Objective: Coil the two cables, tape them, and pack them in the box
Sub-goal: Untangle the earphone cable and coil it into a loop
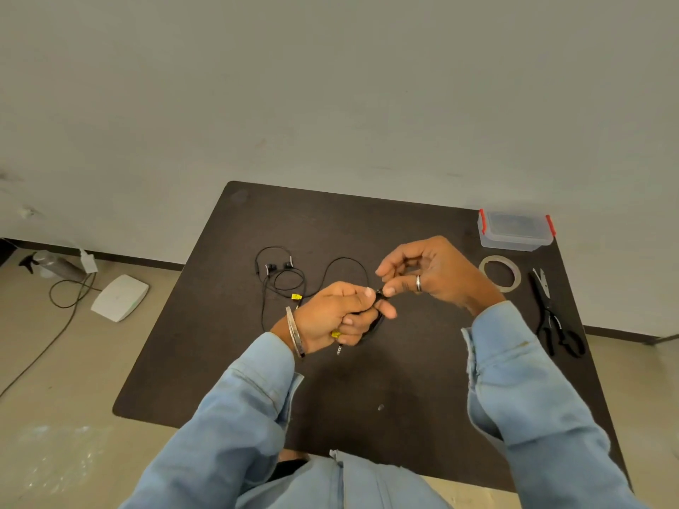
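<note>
My left hand [336, 317] is closed around a small coil of black cable [378, 319] with a yellow tag and a metal plug hanging below the fingers. My right hand [430, 275] pinches the same cable's end just above the left thumb. A second black cable, an earphone set [281, 275] with a yellow tag, lies loose on the dark table [257, 361] to the left, one strand looping behind my hands. The clear box with red clips [516, 229] sits closed at the far right corner. A roll of clear tape [500, 273] lies flat in front of it.
Black-handled scissors [554, 317] lie along the table's right edge, beside the tape. On the floor to the left are a white flat device [119, 297], a spray bottle [55, 266] and a trailing cord. A wall stands behind the table.
</note>
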`<state>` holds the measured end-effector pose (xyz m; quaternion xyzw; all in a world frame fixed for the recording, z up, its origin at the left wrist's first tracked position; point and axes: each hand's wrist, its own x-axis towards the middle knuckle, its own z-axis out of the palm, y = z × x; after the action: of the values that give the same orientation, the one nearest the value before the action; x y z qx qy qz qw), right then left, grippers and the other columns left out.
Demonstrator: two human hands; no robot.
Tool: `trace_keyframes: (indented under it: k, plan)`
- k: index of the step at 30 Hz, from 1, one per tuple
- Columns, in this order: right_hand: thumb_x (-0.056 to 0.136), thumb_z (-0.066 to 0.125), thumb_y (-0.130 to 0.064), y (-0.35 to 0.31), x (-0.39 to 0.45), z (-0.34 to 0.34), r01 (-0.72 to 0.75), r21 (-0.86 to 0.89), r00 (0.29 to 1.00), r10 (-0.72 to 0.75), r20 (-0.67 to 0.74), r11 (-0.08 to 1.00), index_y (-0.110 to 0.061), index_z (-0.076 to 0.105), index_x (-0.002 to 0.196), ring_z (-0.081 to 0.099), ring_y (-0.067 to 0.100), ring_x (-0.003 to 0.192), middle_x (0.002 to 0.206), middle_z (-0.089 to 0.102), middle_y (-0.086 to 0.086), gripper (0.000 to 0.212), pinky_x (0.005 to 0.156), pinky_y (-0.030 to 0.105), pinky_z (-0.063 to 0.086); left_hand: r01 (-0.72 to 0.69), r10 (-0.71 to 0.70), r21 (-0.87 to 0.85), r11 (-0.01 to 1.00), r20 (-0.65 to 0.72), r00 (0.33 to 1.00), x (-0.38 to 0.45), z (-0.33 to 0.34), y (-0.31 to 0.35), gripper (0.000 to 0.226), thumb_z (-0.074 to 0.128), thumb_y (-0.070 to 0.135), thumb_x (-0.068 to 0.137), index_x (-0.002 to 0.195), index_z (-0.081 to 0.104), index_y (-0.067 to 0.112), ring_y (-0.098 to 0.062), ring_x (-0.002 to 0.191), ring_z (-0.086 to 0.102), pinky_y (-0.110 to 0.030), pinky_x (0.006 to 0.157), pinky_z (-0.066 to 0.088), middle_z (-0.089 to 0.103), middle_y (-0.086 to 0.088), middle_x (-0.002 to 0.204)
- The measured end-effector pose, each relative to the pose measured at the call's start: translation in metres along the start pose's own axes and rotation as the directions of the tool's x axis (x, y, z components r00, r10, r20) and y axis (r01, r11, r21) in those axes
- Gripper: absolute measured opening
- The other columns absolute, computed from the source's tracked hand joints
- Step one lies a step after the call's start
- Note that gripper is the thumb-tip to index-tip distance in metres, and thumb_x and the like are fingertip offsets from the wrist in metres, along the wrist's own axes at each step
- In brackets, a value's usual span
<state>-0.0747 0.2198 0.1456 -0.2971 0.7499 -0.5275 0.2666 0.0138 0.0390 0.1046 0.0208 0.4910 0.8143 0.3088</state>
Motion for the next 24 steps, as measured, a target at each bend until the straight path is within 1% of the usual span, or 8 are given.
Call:
trace_keyframes:
  k: [2,4,6,10,13,17,20,24]
  plan:
    - [0.064,0.080,-0.017,0.002,0.000,-0.006,-0.033,-0.004,0.998,0.033,0.051,0.999,-0.012,0.074,0.089,0.063,0.014,0.070,0.078,0.071,0.005,0.026,0.060,0.027,0.050,-0.004,0.005,-0.066,0.998,0.012,1.000,0.000,-0.001,-0.002,0.034,0.047,0.033,0.092,0.087,0.064,0.004,0.000,0.034,0.023,-0.015,0.035,0.021,0.032,0.008,0.045]
    - [0.069,0.077,-0.017,0.007,-0.002,-0.010,-0.048,0.027,0.997,0.046,0.062,0.998,-0.011,0.075,0.091,0.061,0.015,0.063,0.078,0.071,0.014,0.023,0.054,0.025,0.046,-0.030,0.037,-0.152,0.988,0.043,0.998,0.000,-0.003,-0.002,0.034,0.060,0.042,0.086,0.081,0.063,0.009,0.001,0.034,0.024,-0.014,0.035,0.021,0.034,0.010,0.045]
    - [0.073,0.073,-0.016,0.016,-0.007,-0.010,-0.034,0.117,0.999,0.034,0.005,0.993,-0.012,0.075,0.091,0.059,0.016,0.060,0.079,0.071,0.020,0.019,0.051,0.024,0.043,-0.061,0.075,-0.237,0.970,0.053,0.996,-0.001,-0.005,0.001,0.035,0.064,0.046,0.082,0.079,0.060,0.011,-0.001,0.034,0.021,-0.015,0.034,0.022,0.035,0.011,0.046]
    - [0.081,0.066,-0.015,0.043,-0.014,0.007,-0.038,0.279,0.987,0.079,-0.138,0.960,-0.018,0.077,0.092,0.050,0.014,0.055,0.074,0.072,0.008,0.016,0.048,0.022,0.038,-0.120,0.139,-0.374,0.920,0.023,0.990,-0.003,-0.009,0.006,0.032,0.069,0.044,0.078,0.075,0.058,0.014,-0.005,0.037,0.015,-0.016,0.034,0.023,0.038,0.011,0.045]
    - [0.084,0.064,-0.014,0.055,-0.019,0.025,-0.057,0.304,0.981,0.111,-0.161,0.951,-0.014,0.076,0.093,0.043,0.014,0.053,0.072,0.069,0.007,0.015,0.047,0.022,0.034,-0.151,0.166,-0.428,0.891,-0.003,0.986,-0.004,-0.014,0.009,0.032,0.065,0.045,0.080,0.075,0.059,0.014,-0.005,0.037,0.016,-0.015,0.033,0.026,0.039,0.011,0.044]
    - [0.092,0.056,-0.004,0.062,-0.022,0.042,-0.087,0.317,0.958,0.167,-0.235,0.944,-0.006,0.072,0.093,0.042,0.011,0.049,0.068,0.064,0.007,0.016,0.043,0.020,0.032,-0.207,0.187,-0.420,0.884,-0.090,0.978,-0.005,-0.016,0.011,0.036,0.040,0.040,0.092,0.076,0.057,0.012,-0.005,0.037,0.014,-0.016,0.034,0.022,0.038,0.011,0.044]
    - [0.094,0.055,-0.007,0.064,-0.022,0.054,-0.129,0.238,0.957,0.184,-0.226,0.963,-0.004,0.070,0.094,0.046,0.012,0.049,0.066,0.062,0.005,0.015,0.041,0.021,0.034,-0.290,0.224,-0.404,0.868,-0.203,0.953,-0.002,-0.014,0.010,0.038,0.029,0.031,0.098,0.085,0.056,0.008,-0.001,0.033,0.022,-0.015,0.034,0.022,0.038,0.009,0.046]
    - [0.096,0.054,-0.014,0.055,-0.024,0.074,-0.175,-0.065,0.981,0.168,-0.101,0.982,-0.008,0.070,0.098,0.051,0.004,0.050,0.065,0.062,-0.002,0.017,0.046,0.015,0.040,-0.404,0.263,-0.318,0.858,-0.404,0.876,0.004,-0.017,0.010,0.033,0.029,0.019,0.101,0.114,0.053,0.000,-0.003,0.039,0.035,-0.016,0.040,0.031,0.044,0.005,0.055]
